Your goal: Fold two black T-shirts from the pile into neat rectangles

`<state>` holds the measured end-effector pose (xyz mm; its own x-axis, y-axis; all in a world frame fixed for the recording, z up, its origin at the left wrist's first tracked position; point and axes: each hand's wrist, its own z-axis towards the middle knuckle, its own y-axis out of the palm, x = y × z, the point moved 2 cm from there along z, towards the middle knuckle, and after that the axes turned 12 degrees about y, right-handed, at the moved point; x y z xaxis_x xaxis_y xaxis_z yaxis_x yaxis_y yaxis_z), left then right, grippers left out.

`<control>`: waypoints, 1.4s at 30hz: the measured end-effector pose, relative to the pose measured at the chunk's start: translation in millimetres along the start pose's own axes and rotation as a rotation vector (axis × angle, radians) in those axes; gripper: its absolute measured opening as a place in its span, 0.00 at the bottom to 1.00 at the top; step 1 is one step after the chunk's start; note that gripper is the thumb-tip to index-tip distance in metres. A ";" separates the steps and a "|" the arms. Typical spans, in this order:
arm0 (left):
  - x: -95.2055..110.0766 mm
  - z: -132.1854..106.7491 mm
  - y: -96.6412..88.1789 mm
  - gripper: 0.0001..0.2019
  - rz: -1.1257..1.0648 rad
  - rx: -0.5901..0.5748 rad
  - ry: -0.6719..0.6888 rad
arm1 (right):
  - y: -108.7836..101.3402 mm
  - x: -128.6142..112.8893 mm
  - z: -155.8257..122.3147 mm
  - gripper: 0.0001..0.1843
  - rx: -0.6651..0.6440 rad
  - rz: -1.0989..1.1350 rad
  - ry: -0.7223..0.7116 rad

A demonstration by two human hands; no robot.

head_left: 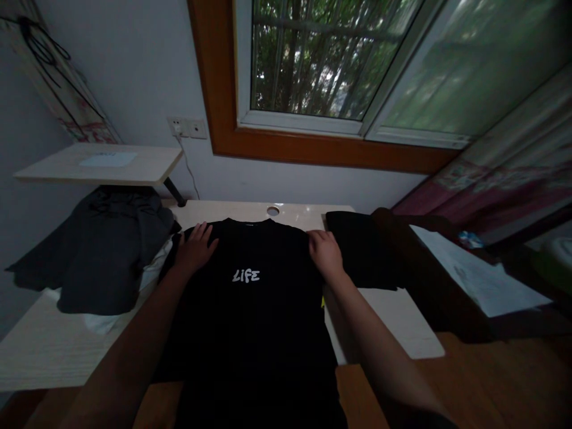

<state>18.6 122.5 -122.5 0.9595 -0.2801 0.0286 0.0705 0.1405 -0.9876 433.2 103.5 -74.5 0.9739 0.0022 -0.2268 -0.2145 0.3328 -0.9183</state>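
Left hand point(195, 245): laid palm down on the left shoulder of the shirt, fingers spread; nothing is seen to be pinched.
Right hand point(326, 253): set at the opposite shoulder edge, fingers bent and close together; whether cloth is pinched there cannot be told.
Black shirt point(268, 322): spread front up, beneath and between the two hands.
Long axis: run from the collar point(248, 222), turned toward the wall, to the near end, which is carried past the table's front edge and cut off by the bottom of the view.
Key relation: the hands are set across that axis at its far end; by judgement, neither is clearly nearer, and most of the cloth is left on the person's side of them.
White print point(245, 275): placed between the hands, somewhat nearer the left one.
Pale table point(402, 322): partly covered by the shirt.
Folded black cloth point(357, 250): placed to the right, just beyond the right hand.
Gray clothes point(111, 256): heaped to the left, under the small shelf point(154, 167).
Window point(322, 59): set in the wall beyond the table.
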 end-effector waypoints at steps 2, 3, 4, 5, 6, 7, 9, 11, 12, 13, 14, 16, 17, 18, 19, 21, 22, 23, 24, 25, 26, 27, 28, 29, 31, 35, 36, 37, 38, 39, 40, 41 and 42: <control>-2.6 -0.5 0.5 0.32 0.002 0.007 0.003 | -11.9 20.2 3.0 0.22 -0.007 -0.098 0.068; -3.2 -0.7 0.7 0.32 0.002 0.008 0.004 | -16.0 29.4 3.9 0.22 -0.030 -0.147 0.097; -3.4 -0.9 0.8 0.32 0.000 0.008 0.003 | -18.8 37.4 4.5 0.22 -0.061 -0.191 0.119; -3.3 -1.1 0.8 0.32 -0.002 0.007 0.001 | -20.5 43.8 4.5 0.22 -0.091 -0.228 0.132; -3.1 -1.2 0.9 0.32 -0.002 0.007 0.000 | -21.2 48.7 4.2 0.22 -0.117 -0.256 0.139; -2.8 -1.3 0.9 0.32 -0.001 0.006 -0.001 | -21.0 51.8 3.6 0.22 -0.140 -0.277 0.137; -2.4 -1.5 1.0 0.32 0.008 0.008 0.000 | -19.0 54.1 2.4 0.22 -0.178 -0.302 0.123; -2.3 -1.8 0.8 0.32 0.016 0.009 0.000 | -15.7 53.4 1.7 0.19 -0.225 -0.306 0.116; -2.3 -2.0 0.6 0.32 0.019 0.010 0.001 | -14.3 52.8 1.8 0.18 -0.249 -0.299 0.122; -2.2 -2.2 0.3 0.32 0.020 0.010 0.002 | -13.2 52.5 2.1 0.16 -0.271 -0.284 0.133; -2.1 -2.3 -0.1 0.32 0.020 0.011 0.004 | -12.6 52.7 2.7 0.14 -0.287 -0.263 0.149; -1.8 -2.5 -0.9 0.32 0.019 0.013 0.007 | -13.4 54.2 4.5 0.11 -0.301 -0.200 0.174; -1.6 -2.4 -1.1 0.31 0.018 0.013 0.006 | -14.8 55.7 5.4 0.10 -0.298 -0.159 0.183; -1.5 -2.3 -1.1 0.31 0.017 0.013 0.004 | -16.9 57.7 6.4 0.09 -0.289 -0.110 0.198; -1.3 -2.2 -1.2 0.31 0.016 0.013 0.003 | -19.4 60.3 7.2 0.09 -0.277 -0.053 0.231; -0.7 -2.2 -1.6 0.31 0.015 0.016 -0.001 | -24.8 66.2 8.0 0.10 -0.253 0.083 0.327; -0.2 -2.5 -2.3 0.31 0.014 0.018 -0.002 | -27.2 69.2 7.8 0.11 -0.242 0.156 0.377; 0.5 -2.9 -3.4 0.30 0.013 0.023 -0.002 | -29.2 71.8 7.3 0.11 -0.230 0.229 0.419; 1.6 -3.6 -5.0 0.30 0.014 0.033 -0.001 | -30.6 74.1 6.5 0.12 -0.215 0.297 0.451; 3.0 -4.5 -7.0 0.29 0.015 0.048 0.003 | -31.3 76.2 5.4 0.13 -0.196 0.359 0.475; 5.1 -5.5 -9.4 0.28 0.017 0.067 0.012 | -31.4 78.4 3.9 0.14 -0.173 0.417 0.496; 8.0 -6.5 -12.0 0.27 0.019 0.087 0.027 | -30.7 80.8 2.2 0.15 -0.147 0.470 0.522; 12.1 -7.4 -14.5 0.26 0.019 0.103 0.050 | -29.4 83.2 0.3 0.17 -0.125 0.516 0.548; 17.7 -8.0 -16.8 0.25 0.017 0.115 0.081 | -27.4 85.7 -1.8 0.19 -0.107 0.555 0.571; 33.9 -8.3 -20.5 0.24 -0.003 0.120 0.167 | -22.5 90.1 -6.0 0.23 -0.088 0.606 0.612; 86.9 -5.1 -25.0 0.23 -0.098 0.100 0.407 | -12.5 92.8 -13.7 0.31 -0.129 0.602 0.679; 102.2 -3.9 -25.5 0.23 -0.127 0.096 0.454 | -10.7 91.9 -15.4 0.33 -0.153 0.587 0.687; 117.8 -2.8 -25.3 0.23 -0.157 0.072 0.512 | -9.3 90.6 -17.1 0.35 -0.178 0.569 0.688; 132.5 -1.5 -24.9 0.23 -0.188 0.059 0.549 | -8.3 89.1 -18.8 0.38 -0.201 0.552 0.677; 146.4 -0.2 -24.0 0.23 -0.213 0.050 0.578 | -7.7 87.4 -20.6 0.40 -0.222 0.537 0.654; 159.2 1.1 -22.6 0.23 -0.233 0.043 0.607 | -7.3 85.8 -22.4 0.43 -0.240 0.527 0.625; 170.9 2.7 -20.9 0.23 -0.248 0.040 0.629 | -7.1 84.5 -24.3 0.45 -0.255 0.523 0.595; 181.3 4.5 -18.9 0.24 -0.259 0.039 0.641 | -6.9 83.3 -26.2 0.47 -0.268 0.528 0.571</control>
<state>192.5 73.3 -98.0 0.5612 -0.8133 0.1539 0.2965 0.0239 -0.9547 514.0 76.6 -95.6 0.5683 -0.4086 -0.7143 -0.7147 0.1852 -0.6745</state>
